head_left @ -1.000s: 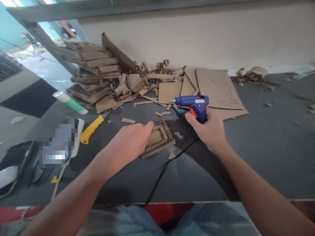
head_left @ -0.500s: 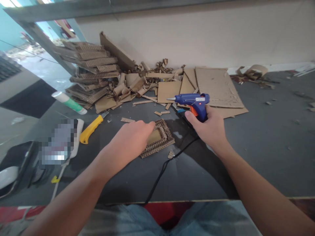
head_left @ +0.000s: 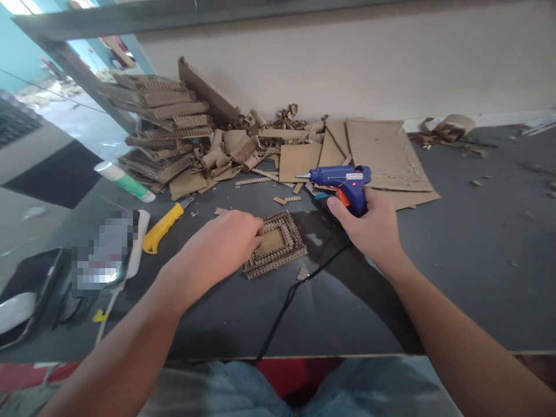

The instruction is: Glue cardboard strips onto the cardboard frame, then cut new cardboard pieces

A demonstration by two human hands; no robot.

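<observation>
In the head view a small rectangular cardboard frame [head_left: 296, 238], built up in stepped corrugated strips, lies on the dark table. My left hand [head_left: 223, 237] is closed over its left side, fingers curled against the strips, and hides that edge. A blue hot glue gun [head_left: 336, 175] with an orange trigger and a lit red light is in my right hand [head_left: 376, 229]. Its metal nozzle points left, above and behind the frame. My right fingers wrap the handle, with the thumb near the trigger.
Cut cardboard strips [head_left: 252, 182] and scraps lie behind the frame. Cardboard sheets [head_left: 386, 153] rest at the back, beside a tall cardboard stack [head_left: 174, 110]. A yellow utility knife [head_left: 165, 227], a white-green tube [head_left: 125, 181] and a phone [head_left: 104, 252] are left. A black cord [head_left: 284, 304] crosses the front.
My left hand has slid a little left along the cardboard frame, its fingers now more curled, uncovering more of the frame's inside. My right hand and the glue gun have hardly moved.
</observation>
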